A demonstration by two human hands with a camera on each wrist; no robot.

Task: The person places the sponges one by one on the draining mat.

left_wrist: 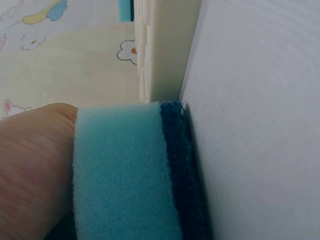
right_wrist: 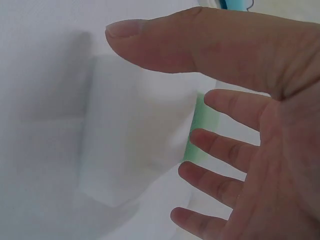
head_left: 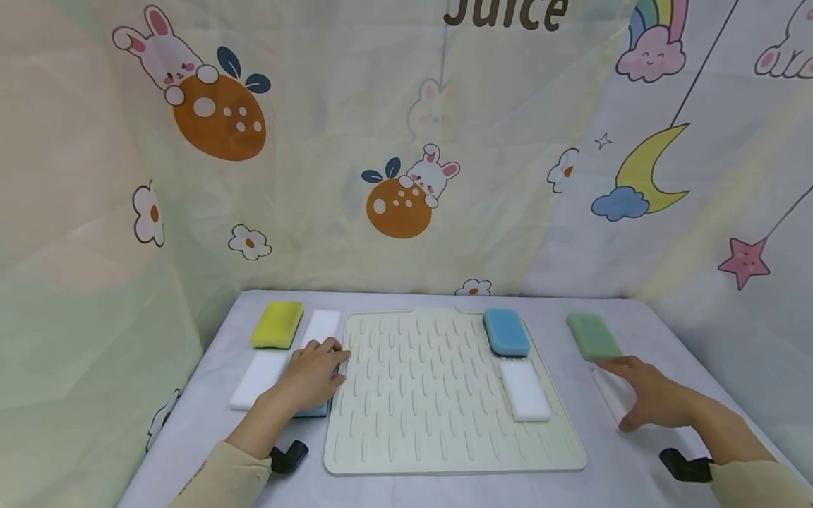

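Observation:
My left hand (head_left: 311, 377) lies over a blue sponge (head_left: 314, 410) at the mat's left edge, its fingertips reaching the rim. In the left wrist view, the dark scouring layer of that sponge (left_wrist: 125, 175) faces the table and part of the hand sits against its upper face. My right hand (head_left: 657, 391) is spread over a white block-shaped sponge (head_left: 607, 388), thumb apart from the fingers. Nothing is gripped in it; the right wrist view shows the white sponge (right_wrist: 135, 130) beneath. A green sponge (head_left: 593, 335) lies just beyond its fingertips.
A cream ribbed mat (head_left: 444, 451) covers the table's middle. On its right side lie a blue sponge (head_left: 506, 331) and a white sponge (head_left: 524, 390). To the left are a yellow sponge (head_left: 277, 324) and white blocks (head_left: 260, 379). A printed curtain (head_left: 317, 176) hangs behind.

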